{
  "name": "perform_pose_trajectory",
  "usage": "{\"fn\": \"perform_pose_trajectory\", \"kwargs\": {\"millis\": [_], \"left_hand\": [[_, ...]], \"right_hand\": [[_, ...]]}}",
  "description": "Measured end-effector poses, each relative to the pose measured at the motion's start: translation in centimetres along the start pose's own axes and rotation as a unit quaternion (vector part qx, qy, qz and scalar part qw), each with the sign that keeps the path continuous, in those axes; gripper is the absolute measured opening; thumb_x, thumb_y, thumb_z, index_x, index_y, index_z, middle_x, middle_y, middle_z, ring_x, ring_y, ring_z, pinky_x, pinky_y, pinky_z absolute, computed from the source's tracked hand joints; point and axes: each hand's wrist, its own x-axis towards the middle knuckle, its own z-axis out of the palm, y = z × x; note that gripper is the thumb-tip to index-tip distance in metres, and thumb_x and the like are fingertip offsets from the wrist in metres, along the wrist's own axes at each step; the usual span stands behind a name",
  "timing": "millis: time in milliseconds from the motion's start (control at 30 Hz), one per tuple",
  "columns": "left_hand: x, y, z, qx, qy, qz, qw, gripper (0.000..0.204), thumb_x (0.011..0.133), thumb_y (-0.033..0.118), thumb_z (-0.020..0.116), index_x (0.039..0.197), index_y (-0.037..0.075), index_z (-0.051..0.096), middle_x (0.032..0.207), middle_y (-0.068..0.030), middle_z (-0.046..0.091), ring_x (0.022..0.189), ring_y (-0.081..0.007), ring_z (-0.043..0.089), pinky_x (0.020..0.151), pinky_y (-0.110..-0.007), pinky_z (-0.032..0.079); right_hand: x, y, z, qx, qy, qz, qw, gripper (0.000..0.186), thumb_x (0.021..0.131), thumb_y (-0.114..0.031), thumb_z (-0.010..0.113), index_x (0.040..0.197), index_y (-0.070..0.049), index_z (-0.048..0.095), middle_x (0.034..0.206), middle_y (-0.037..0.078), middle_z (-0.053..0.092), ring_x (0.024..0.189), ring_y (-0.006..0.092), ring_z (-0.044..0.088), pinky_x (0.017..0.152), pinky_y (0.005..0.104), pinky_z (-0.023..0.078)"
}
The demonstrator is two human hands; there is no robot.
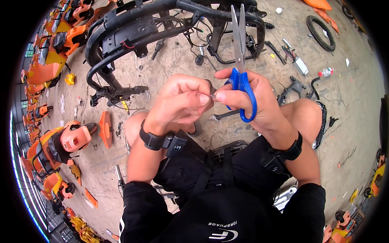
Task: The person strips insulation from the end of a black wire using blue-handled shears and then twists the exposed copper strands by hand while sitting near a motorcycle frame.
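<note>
My left hand [182, 97] is closed, thumb and forefinger pinching what looks like the end of a thin wire [212, 96]. Against those fingertips press the thumb and finger of my right hand [259, 93], on the same small piece. A pair of scissors [239, 60] also sits in my right hand, its blue handles hooked over the fingers. Its steel blades point away from me, a little apart. Both hands are raised above my lap, and my fingers cover most of the wire.
A black tubular vehicle frame [142, 38] with loose cables stands ahead on the concrete floor. Orange scooters [50, 148] line the left. To the right lie a tyre [321, 33], a silver box with wires [300, 65], a bottle [325, 72] and black metal parts [292, 89].
</note>
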Motion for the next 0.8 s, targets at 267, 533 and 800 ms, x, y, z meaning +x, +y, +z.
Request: {"fn": "perform_pose_trajectory", "kwargs": {"millis": [267,533,800], "left_hand": [[0.7,0.3,0.9,0.018,0.069,-0.054,0.996,0.018,0.09,0.007,0.054,0.073,0.0,0.055,0.057,0.0031,0.042,0.042,-0.0012,0.029,0.034,-0.019,0.019],[1.0,-0.5,1.4,-0.063,0.041,-0.049,0.996,0.018,0.087,0.01,0.053,0.073,-0.002,0.054,0.052,0.0044,0.035,0.039,-0.0022,0.023,0.03,-0.02,0.019],[1.4,-0.4,1.0,-0.137,0.016,-0.049,0.989,0.024,0.086,0.01,0.05,0.064,0.0,0.048,0.049,0.0033,0.031,0.038,-0.003,0.023,0.028,-0.019,0.019]], "right_hand": [[-0.1,-0.1,0.5,-0.028,0.006,-0.061,0.998,0.048,0.079,-0.01,0.076,0.121,0.0,0.055,0.081,0.002,0.064,0.073,0.0067,0.06,0.068,0.0199,0.047],[0.2,-0.3,-0.2,0.044,-0.046,-0.016,0.998,0.055,0.077,-0.01,0.068,0.128,0.002,0.052,0.078,0.001,0.06,0.068,0.0069,0.057,0.065,0.0203,0.045],[0.7,0.3,0.1,0.167,-0.047,0.01,0.985,0.058,0.079,-0.009,0.063,0.133,0.003,0.045,0.079,0.002,0.059,0.07,0.0086,0.057,0.067,0.0209,0.044]]}}
